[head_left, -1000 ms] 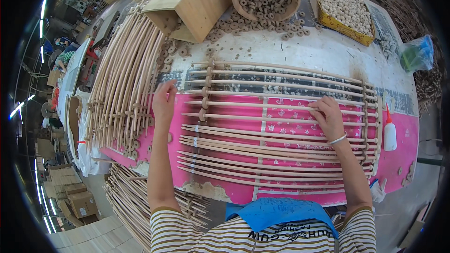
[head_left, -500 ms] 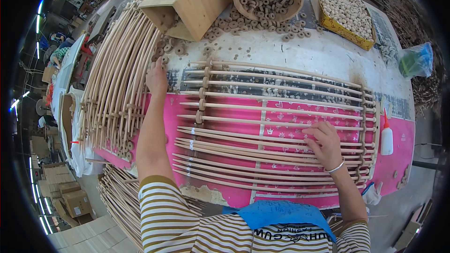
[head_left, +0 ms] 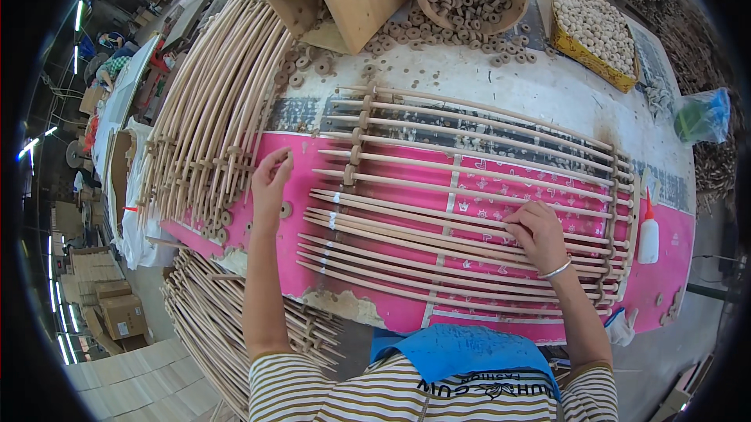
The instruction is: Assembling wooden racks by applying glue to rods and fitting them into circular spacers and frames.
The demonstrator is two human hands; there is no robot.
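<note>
Tapered wooden sticks (head_left: 469, 134) lie side by side across the pink and grey table sheet, their points to the left. Wooden rings (head_left: 356, 137) sit in a line near the tips of the upper sticks; the lower ones bear none there. Another line of rings (head_left: 611, 211) crosses the sticks near their right ends. My right hand (head_left: 541, 236) has its fingers pinched on a stick right of the middle. To the left of the tips, my left hand (head_left: 270, 182) hovers with thumb and fingers drawn together; whatever they may hold cannot be made out.
Many ringed sticks (head_left: 219, 93) are heaped at the left, with more (head_left: 203, 305) below the table edge. Loose rings spill from a round tub (head_left: 426, 3) beside a wooden box (head_left: 364, 0). A yellow box (head_left: 583, 53) holds wooden balls. A glue bottle (head_left: 648, 236) lies right.
My left hand has drawn back from the loose rings by the stick heap toward me. My right hand stays at the sticks, its fingers now more bent. The whole view has shifted slightly.
</note>
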